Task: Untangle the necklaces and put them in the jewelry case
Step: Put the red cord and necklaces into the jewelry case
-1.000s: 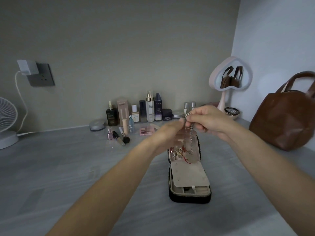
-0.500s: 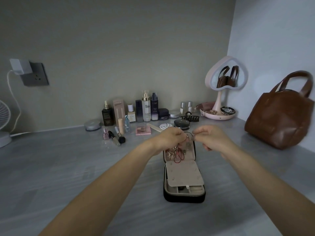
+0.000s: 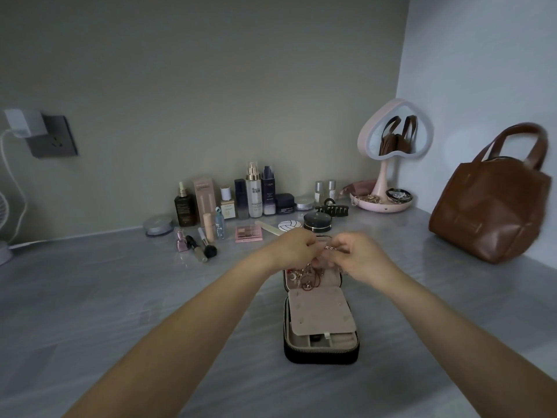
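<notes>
A black zip jewelry case [image 3: 321,354] lies open on the grey table, its beige flap [image 3: 319,312] folded over the near half. In the far half sits a tangle of necklaces [image 3: 306,277], gold chains and a red cord. My left hand [image 3: 294,247] and my right hand [image 3: 360,256] meet just above that far half, fingertips pinched on a thin silver chain [image 3: 329,248] held between them. The chain's hanging part is mostly hidden by my fingers.
Cosmetic bottles [image 3: 254,191], a brush [image 3: 206,245], a pink palette [image 3: 248,233] and a black compact [image 3: 318,221] stand behind the case. A heart mirror [image 3: 394,131] on a pink tray is at back right, beside a brown handbag [image 3: 491,203].
Both hands have come down from about face height to just above the open case, carrying the chain with them. The view has tipped slightly, and the case has stayed put.
</notes>
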The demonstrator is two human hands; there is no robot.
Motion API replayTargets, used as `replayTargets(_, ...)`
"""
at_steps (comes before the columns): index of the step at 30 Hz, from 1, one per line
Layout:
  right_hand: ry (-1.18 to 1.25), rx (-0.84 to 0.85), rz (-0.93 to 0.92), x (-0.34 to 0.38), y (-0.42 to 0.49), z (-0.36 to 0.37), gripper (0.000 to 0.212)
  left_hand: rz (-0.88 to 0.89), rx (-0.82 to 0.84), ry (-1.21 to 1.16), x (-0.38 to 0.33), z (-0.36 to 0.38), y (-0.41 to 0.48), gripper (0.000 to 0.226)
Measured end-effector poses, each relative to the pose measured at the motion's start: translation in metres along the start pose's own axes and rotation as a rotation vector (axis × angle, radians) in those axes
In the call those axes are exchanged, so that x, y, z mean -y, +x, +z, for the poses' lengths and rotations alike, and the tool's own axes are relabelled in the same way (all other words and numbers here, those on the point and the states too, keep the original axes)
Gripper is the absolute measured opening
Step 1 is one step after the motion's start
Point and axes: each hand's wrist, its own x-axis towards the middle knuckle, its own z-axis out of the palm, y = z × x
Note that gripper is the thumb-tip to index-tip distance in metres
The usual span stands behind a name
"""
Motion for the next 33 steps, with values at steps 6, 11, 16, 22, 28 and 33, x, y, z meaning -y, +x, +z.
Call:
replayTargets(6,-0.336,-0.086,-0.055,-0.005,-0.002,0.001,0.012,-0.024,0.076,0.055,0.007,0.005,0.006,0.031)
replayTargets(11,-0.498,-0.086,-0.083,-0.001,-0.004,0.000,0.017,-0.003,-0.214,0.071,0.014,0.005,0.011,0.023)
replayTargets(16,-0.530,-0.091,-0.104,0.003,-0.003,-0.002,0.019,-0.073,-0.015,0.195,0.024,0.004,0.017,0.082)
replayTargets(22,-0.632,-0.100,-0.143,0.011,0.004,0.002,0.018,-0.060,-0.118,0.111,0.029,0.016,0.025,0.067)
replayTargets(28,-0.699,-0.143,-0.165,0.015,0.007,0.004,0.019,-0.014,-0.362,0.117,0.029,0.031,0.025,0.037)
replayTargets(33,-0.660,-0.249,-0.183,0.012,0.004,0.003,0.020,0.011,-0.425,0.046,0.035,0.035,0.028,0.025)
